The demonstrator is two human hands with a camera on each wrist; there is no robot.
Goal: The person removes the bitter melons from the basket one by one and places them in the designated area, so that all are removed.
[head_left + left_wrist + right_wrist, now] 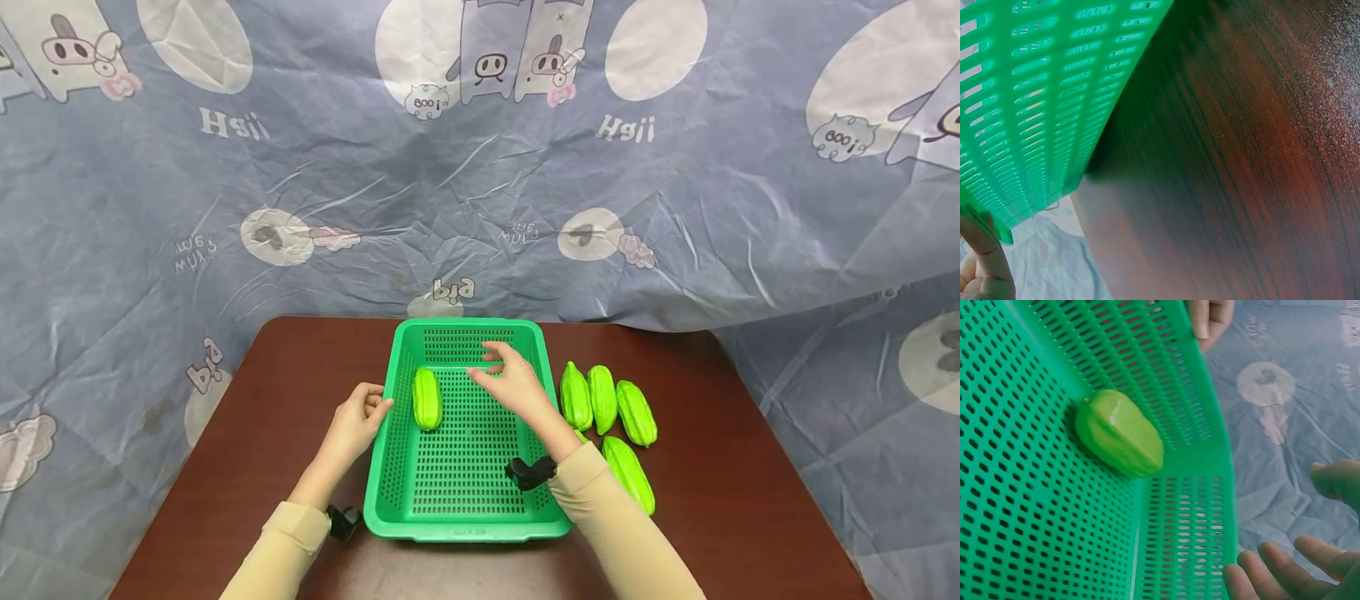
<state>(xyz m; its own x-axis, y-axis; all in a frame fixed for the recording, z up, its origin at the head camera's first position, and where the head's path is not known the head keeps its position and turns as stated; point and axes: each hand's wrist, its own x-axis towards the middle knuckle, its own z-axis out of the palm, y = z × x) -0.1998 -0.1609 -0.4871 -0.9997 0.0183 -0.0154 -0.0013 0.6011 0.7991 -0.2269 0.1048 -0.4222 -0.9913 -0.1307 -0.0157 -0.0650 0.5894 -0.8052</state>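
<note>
A green plastic basket point(468, 450) with slotted walls stands on the table, and one green star fruit point(427, 400) lies in it near the left wall. My left hand point(362, 417) grips the basket's left rim; the right wrist view shows its fingers point(1210, 319) at that edge. Above the basket's right half hovers my right hand point(513, 383), its fingers spread and nothing in them. In the right wrist view, its fingers point(1285, 569) are apart from the star fruit point(1119, 434).
Several more star fruits point(602, 400) lie on the dark wooden table point(712, 483) to the right of the basket, one partly hidden by my right forearm. A grey-blue printed cloth point(450, 208) hangs behind the table.
</note>
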